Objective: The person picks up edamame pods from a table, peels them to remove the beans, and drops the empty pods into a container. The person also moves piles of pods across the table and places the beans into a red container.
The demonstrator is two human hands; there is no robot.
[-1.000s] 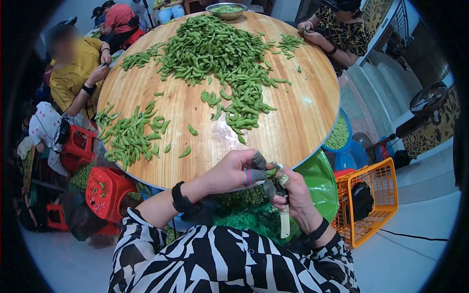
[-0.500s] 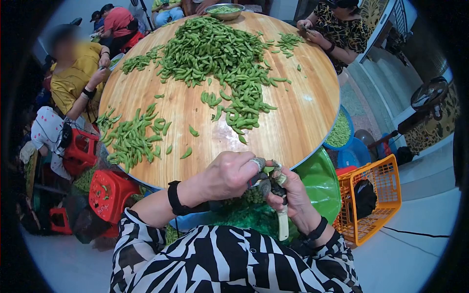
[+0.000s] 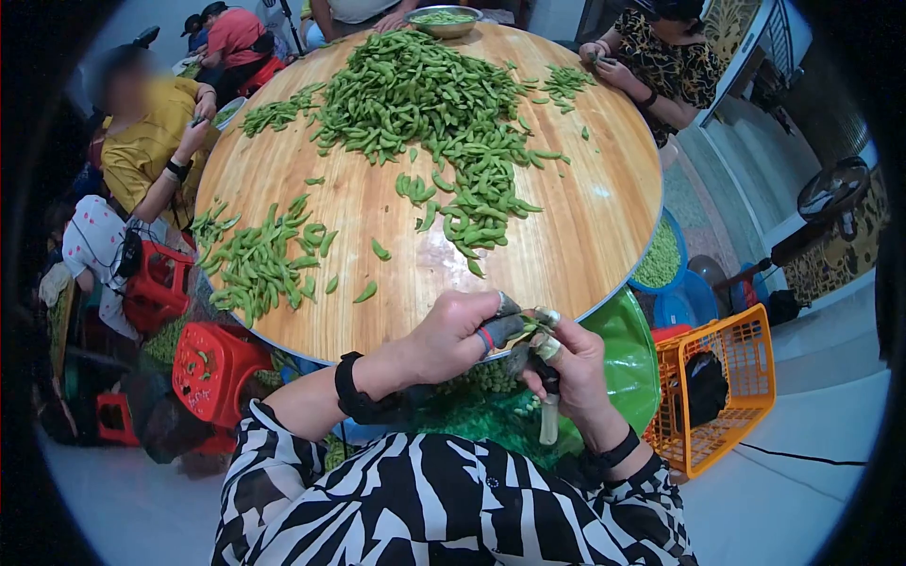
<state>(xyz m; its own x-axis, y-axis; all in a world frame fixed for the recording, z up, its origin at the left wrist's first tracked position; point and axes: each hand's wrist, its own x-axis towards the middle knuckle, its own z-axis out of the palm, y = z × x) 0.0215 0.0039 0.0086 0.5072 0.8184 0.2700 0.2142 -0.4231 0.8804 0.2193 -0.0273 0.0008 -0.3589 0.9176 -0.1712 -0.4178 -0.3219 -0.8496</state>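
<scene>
My left hand (image 3: 462, 328), with dark coverings on its fingertips, pinches a green pod (image 3: 534, 330) over the table's near edge. Meeting it from the right, my right hand (image 3: 571, 368) has pale wrappings on the fingers and is closed around a tool with a pale handle (image 3: 548, 421); the tool's working end is hidden between the hands. Beyond them on the round wooden table (image 3: 377, 325) lie a large heap of green pods (image 3: 415, 94) and a smaller pile (image 3: 264, 259) at the left. Shelled beans (image 3: 481, 379) show below my hands.
Beside my right hand is a green basin (image 3: 623, 354), then an orange crate (image 3: 717, 406). Blue basins (image 3: 661, 255) stand at the right and a red stool (image 3: 209, 373) at the left. A person in yellow (image 3: 151, 141) and one in patterned clothes (image 3: 661, 57) sit at the table.
My hands have moved slightly apart, and the green pod shows more between them. The table has shifted a little down and right in the view.
</scene>
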